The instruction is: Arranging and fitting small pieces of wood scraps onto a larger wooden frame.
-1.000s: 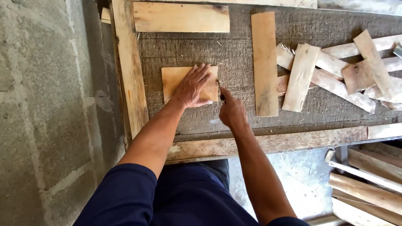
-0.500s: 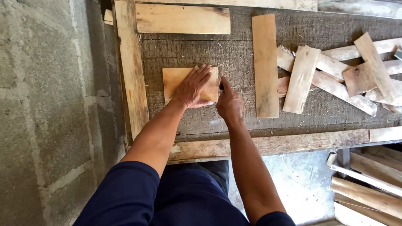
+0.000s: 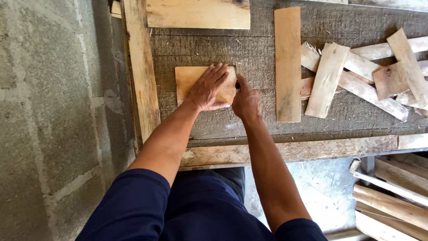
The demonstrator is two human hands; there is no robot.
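A small rectangular wooden board (image 3: 189,80) lies flat on a rough grey workbench (image 3: 258,49). My left hand (image 3: 208,87) presses down on its right half with the fingers spread flat. My right hand (image 3: 246,101) is closed around a small dark tool (image 3: 237,85), a pencil or marker by its look, whose tip sits at the board's right edge. Most of the tool is hidden in my fist.
A long plank (image 3: 287,62) lies upright just right of my hands. A loose pile of wood offcuts (image 3: 365,71) fills the right side. Another board (image 3: 198,14) lies at the back, a long strip (image 3: 141,67) along the left edge. More planks (image 3: 392,196) are stacked below.
My right hand has slid a little farther away along the board's right edge. The left hand and the board have stayed put.
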